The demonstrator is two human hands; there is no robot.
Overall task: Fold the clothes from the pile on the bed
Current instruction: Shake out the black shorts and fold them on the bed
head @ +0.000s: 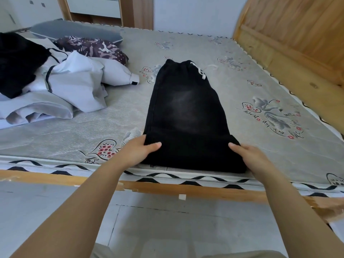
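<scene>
Black trousers with a white drawstring lie lengthwise on the bed, waistband far, near end at the bed's front edge. My left hand grips the near left corner, thumb on top and fingers tucked under the cloth. My right hand grips the near right corner the same way. At the left lies the pile of clothes: grey-white garments, a black one and a camouflage piece.
A grey pillow lies at the far left of the bed. A wooden headboard stands at the right. The bed's wooden rail runs across in front of me, with grey floor below.
</scene>
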